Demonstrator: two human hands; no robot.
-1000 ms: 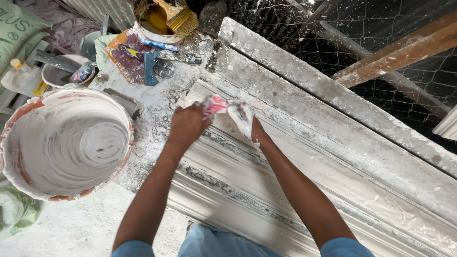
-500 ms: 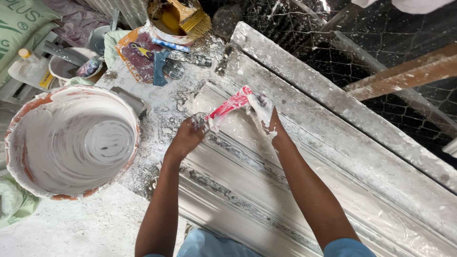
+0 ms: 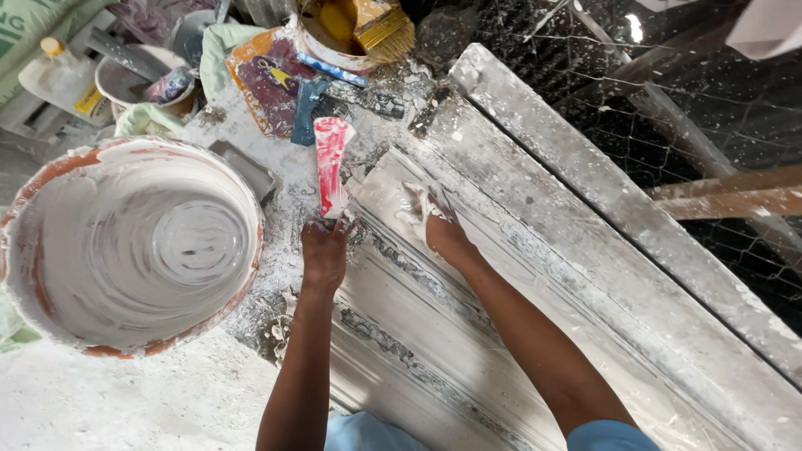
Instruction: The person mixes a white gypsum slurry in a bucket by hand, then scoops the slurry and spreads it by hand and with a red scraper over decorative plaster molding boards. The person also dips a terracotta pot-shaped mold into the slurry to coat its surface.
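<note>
My left hand (image 3: pixel 324 249) grips the lower end of a flat red scraper (image 3: pixel 332 163) smeared with white plaster, its blade pointing away from me. My right hand (image 3: pixel 436 224), coated in wet plaster, presses on the upper end of a long ribbed plaster moulding (image 3: pixel 468 334) that runs diagonally to the lower right. A large round basin (image 3: pixel 125 242) with an orange rim, lined with white plaster, stands just left of my left arm.
Beyond the scraper lie a blue tool (image 3: pixel 306 108), a printed plastic bag (image 3: pixel 269 79) and a pot with yellow liquid and a brush (image 3: pixel 386 29). A bowl (image 3: pixel 142 79) and a plastic bottle (image 3: pixel 57 73) sit at the top left. Wire mesh (image 3: pixel 668 100) and wooden battens (image 3: pixel 727 192) lie to the right.
My left hand has taken the scraper and swung it left off the moulding until it points away from me. My right hand has let go of it and pressed down onto the moulding's end.
</note>
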